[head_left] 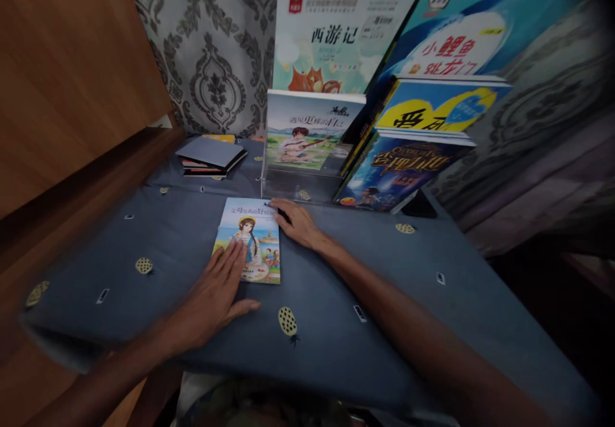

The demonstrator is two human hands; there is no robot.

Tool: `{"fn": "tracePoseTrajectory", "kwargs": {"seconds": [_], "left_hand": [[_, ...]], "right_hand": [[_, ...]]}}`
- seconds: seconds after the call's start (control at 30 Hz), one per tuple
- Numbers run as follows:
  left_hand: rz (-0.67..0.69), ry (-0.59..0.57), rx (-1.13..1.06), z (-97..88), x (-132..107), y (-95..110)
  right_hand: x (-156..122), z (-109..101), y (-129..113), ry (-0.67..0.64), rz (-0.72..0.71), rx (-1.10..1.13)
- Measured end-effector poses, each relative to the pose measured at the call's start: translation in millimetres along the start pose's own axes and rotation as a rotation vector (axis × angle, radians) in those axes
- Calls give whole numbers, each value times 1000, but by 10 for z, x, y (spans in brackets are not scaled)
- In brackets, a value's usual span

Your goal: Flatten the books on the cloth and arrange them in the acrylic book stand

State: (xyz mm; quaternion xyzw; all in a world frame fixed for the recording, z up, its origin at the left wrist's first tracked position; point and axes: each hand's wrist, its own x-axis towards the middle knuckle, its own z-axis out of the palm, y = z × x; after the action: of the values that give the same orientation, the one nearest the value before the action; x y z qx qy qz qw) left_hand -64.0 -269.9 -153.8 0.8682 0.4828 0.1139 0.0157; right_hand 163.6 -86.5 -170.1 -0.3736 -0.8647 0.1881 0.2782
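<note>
A small book (254, 228) with a girl in a straw hat on its cover lies flat on the blue cloth-covered table (336, 299). My left hand (214, 295) rests flat and open on the book's near left corner, fingers stretched out. My right hand (296, 222) lies at the book's far right corner, fingers together on its edge. Just behind the book stands a clear book stand (288, 180) with an upright book (312, 129) showing a boy with a guitar.
Several large picture books (413, 132) lean against the patterned wall at the back right. A low stack of dark notebooks (211, 156) lies at the back left. A wooden panel (67, 74) runs along the left side.
</note>
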Motion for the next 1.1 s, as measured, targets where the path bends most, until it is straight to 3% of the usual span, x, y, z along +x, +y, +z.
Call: {"fn": "tracePoseTrajectory", "kwargs": {"seconds": [0.3, 0.5, 0.63, 0.8, 0.97, 1.1], "left_hand": [[-101, 12, 64, -34, 4, -357], [-200, -164, 47, -231, 197, -735], [-240, -289, 31, -385, 405, -898], [-180, -301, 64, -386, 512, -728], [23, -127, 162, -221, 495, -367], [82, 3, 253, -192, 553, -295]], "right_hand": [[-238, -75, -368, 75, 39, -48], [-622, -70, -743, 80, 22, 31], [-727, -48, -910, 52, -36, 147], [-687, -66, -883, 42, 21, 285], [-651, -93, -812, 35, 89, 439], [-644, -82, -770, 82, 80, 502]]}}
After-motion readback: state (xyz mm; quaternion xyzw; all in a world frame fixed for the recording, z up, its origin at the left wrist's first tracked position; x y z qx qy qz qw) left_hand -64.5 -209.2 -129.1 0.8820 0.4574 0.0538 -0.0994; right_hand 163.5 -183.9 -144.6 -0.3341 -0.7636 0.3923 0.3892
